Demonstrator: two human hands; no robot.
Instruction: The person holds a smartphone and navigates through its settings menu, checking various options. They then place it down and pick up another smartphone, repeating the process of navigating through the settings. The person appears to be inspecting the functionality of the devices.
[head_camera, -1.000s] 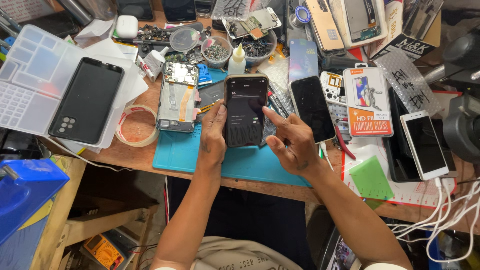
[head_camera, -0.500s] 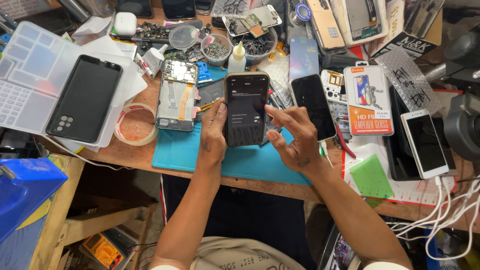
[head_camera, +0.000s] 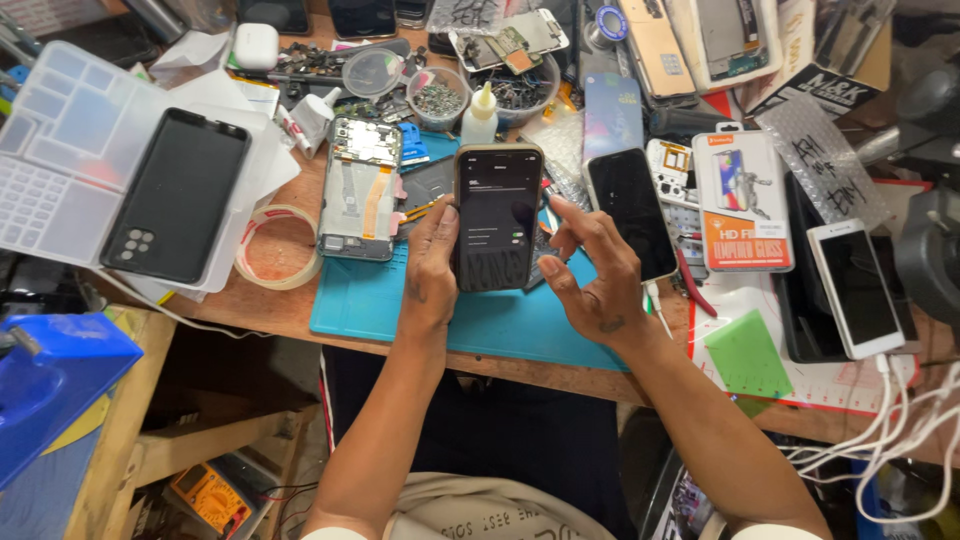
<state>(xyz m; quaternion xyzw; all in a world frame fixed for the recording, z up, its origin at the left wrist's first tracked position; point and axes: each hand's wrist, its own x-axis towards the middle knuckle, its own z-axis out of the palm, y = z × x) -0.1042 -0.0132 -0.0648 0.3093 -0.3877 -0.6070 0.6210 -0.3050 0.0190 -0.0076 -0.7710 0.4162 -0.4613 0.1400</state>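
Note:
My left hand (head_camera: 430, 265) grips a black smartphone (head_camera: 497, 215) by its left edge and holds it upright over the blue work mat (head_camera: 370, 300). Its screen is lit, dark with a few lines on it. My right hand (head_camera: 590, 265) hovers just right of the phone, fingers apart, fingertips near the screen's right edge, holding nothing. Just to the right a second dark phone (head_camera: 630, 212) lies flat. An opened phone with its insides showing (head_camera: 360, 188) lies left of my left hand.
A black phone back cover (head_camera: 178, 195) rests on a clear compartment box (head_camera: 60, 150) at left. A roll of tape (head_camera: 275, 248), a glue bottle (head_camera: 480, 112), bowls of small parts (head_camera: 438, 98), a screen-protector package (head_camera: 742, 200), a white phone (head_camera: 852, 288) on a cable and a green pad (head_camera: 745, 352) crowd the bench.
My right hand has drawn its fingertip off the screen and now hovers to the right of the phone. The left hand keeps the phone in the same place.

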